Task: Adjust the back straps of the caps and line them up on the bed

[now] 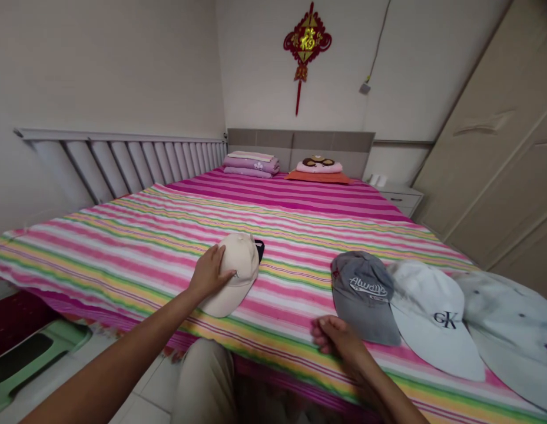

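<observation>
A beige baseball cap [238,262] lies on the striped bedspread, its brim toward me and a dark strap or patch showing at its far right side. My left hand [210,272] grips its left side, thumb across the front and fingers over the crown. Farther right, my right hand [337,337] hovers just above or rests on the bedspread, which I cannot tell; its fingers are loosely curled in with nothing seen in them. Close beside it is a grey cap [364,288] with white lettering. A white cap [427,306] and a pale cap [516,324] follow to the right, edges overlapping.
The striped bedspread [167,235] covers the bed's near part. Folded bedding [251,165] and a pink pillow [320,167] lie by the headboard [273,139]. A radiator [141,168] runs along the left wall. A green stool [43,359] stands low left, a nightstand [403,197] far right.
</observation>
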Demonstrator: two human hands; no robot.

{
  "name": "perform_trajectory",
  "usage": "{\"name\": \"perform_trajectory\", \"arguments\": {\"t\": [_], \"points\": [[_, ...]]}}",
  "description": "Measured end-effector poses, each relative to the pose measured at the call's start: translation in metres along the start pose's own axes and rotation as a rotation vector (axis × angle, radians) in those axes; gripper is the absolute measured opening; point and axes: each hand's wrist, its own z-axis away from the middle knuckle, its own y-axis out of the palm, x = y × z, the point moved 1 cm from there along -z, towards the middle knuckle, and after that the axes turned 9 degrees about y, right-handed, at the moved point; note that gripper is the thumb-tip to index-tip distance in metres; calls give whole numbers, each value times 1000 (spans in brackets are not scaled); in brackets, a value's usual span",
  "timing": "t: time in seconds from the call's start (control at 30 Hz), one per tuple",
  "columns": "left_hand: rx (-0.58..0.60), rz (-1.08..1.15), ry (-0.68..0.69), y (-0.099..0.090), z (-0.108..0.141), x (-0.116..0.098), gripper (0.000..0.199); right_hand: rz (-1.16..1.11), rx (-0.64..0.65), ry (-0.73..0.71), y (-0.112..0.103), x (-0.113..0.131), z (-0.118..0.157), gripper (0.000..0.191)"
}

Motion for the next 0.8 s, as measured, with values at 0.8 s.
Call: {"name": "perform_trajectory", "arguments": {"t": [0.8], "points": [[467, 1760, -672, 96, 57, -137, 50, -672, -33, 84, -18, -30, 59, 19]]}}
